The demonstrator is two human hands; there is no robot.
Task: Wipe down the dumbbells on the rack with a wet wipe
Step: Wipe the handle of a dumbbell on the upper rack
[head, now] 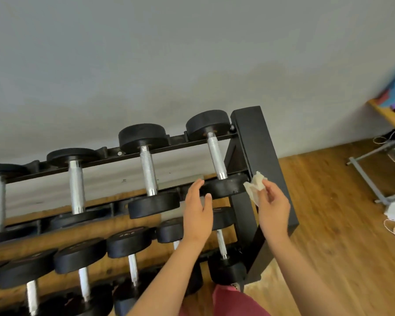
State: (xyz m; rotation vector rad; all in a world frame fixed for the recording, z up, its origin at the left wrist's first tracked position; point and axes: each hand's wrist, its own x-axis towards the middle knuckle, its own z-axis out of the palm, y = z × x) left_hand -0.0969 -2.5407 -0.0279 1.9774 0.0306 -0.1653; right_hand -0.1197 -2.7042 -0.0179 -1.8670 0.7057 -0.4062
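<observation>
Black rubber-headed dumbbells on a black rack, crumpled white wet wipe pinched by fingers of right hand beside rightmost top-tier head, left hand with fingers loosely spread just beside that head, lettering on a lower-tier head too blurred to read

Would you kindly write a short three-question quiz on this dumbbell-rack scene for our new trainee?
1. True or false: the right hand pinches the crumpled white wet wipe.
2. The open left hand is closest to which black rubber-headed, steel-handled weight on the black metal rack's top tier? A) leftmost B) rightmost dumbbell C) second from left
3. Fill in: the rack stands on a brown ____ floor.
Key: 1 true; 2 B; 3 wooden.
</observation>
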